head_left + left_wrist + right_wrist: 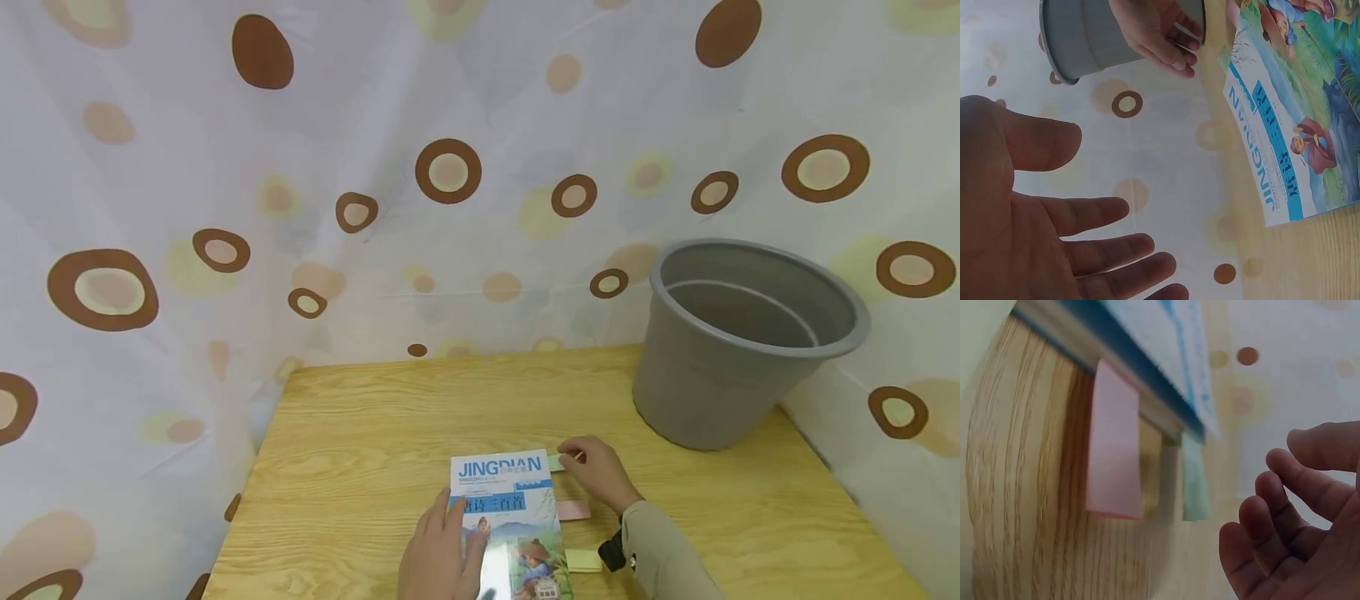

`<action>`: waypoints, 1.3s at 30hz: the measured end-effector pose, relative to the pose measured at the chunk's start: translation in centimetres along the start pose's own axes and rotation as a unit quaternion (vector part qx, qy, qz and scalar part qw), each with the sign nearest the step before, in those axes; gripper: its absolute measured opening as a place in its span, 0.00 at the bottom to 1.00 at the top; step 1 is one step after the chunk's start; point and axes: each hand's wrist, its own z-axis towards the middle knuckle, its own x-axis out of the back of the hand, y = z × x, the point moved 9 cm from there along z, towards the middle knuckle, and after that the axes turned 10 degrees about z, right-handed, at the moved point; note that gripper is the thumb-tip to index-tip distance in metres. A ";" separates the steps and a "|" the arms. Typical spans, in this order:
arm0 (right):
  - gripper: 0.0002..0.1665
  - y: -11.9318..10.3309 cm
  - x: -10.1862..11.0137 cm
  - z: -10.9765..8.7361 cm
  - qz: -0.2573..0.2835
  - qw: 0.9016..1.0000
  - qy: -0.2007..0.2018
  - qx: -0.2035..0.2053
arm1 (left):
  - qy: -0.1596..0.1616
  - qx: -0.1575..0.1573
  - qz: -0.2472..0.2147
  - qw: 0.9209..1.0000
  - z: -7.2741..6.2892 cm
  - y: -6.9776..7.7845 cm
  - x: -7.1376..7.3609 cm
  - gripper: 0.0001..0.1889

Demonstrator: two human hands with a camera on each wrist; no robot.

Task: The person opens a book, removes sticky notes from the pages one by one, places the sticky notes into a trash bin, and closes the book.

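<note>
A paperback book (pixel 510 521) with a blue and white illustrated cover lies on the wooden table. From its right edge stick out a green paper tab (pixel 1195 481), a pink paper tab (pixel 1115 447) and a yellow paper tab (pixel 583 561). My left hand (pixel 442 550) is at the book's left side, fingers extended; in the left wrist view its palm and fingers hold nothing. Beside the green tab is my right hand (pixel 600 473). Its fingers (pixel 1260 519) are loosely bent, with a gap between them and the tab in the right wrist view.
A large grey bucket (pixel 697 375) stands at the back right of the wooden table (pixel 360 433). A white curtain (pixel 495 108) with brown and yellow round patterns hangs behind and along the sides. A dark band (pixel 612 552) is on my right wrist.
</note>
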 end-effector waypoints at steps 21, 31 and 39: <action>0.03 2.9 -3.2 4.5 -0.154 0.986 -0.058 -0.016 | -0.081 0.035 -0.013 0.996 -0.3 -2.3 -3.2 0.26; 0.06 4.0 -3.8 5.7 0.011 0.986 -0.152 -0.072 | -0.111 0.085 -0.013 0.990 -0.8 -4.7 -4.7 0.26; 0.05 3.1 -3.5 5.5 0.068 0.977 -0.161 -0.121 | -0.106 0.073 -0.010 0.992 -0.9 -4.9 -4.8 0.26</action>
